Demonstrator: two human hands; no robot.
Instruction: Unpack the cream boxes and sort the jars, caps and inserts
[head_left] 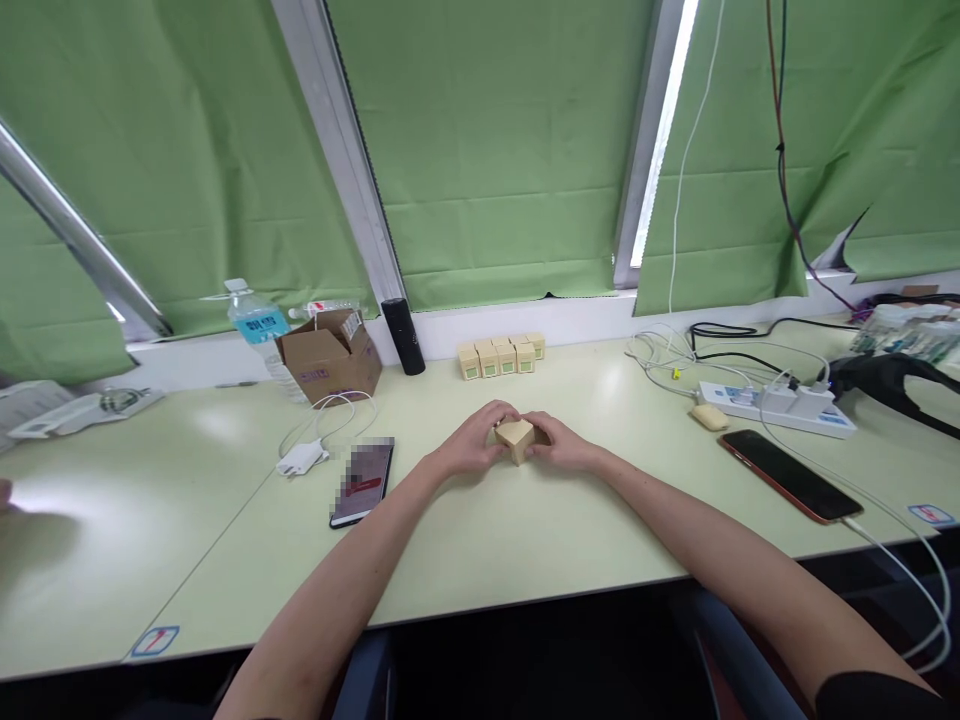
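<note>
A small tan cardboard box [516, 436] is between my two hands, over the middle of the table, with one corner turned toward me. My left hand [477, 438] grips its left side, the thumb near the front. On the opposite side, my right hand [561, 442] has its thumb and fingers closed on the box. The fingers partly cover its sides. Beyond my hands, several similar small boxes [501, 358] with green labels stand in a group near the wall.
To the left are a phone [364, 482], a white charger [301, 458], an open brown carton [334, 360], a water bottle [262, 330] and a black cylinder [403, 337]. A power strip [776, 408], cables and another phone [789, 474] lie right. Someone's fingertip [4, 494] shows at the left edge.
</note>
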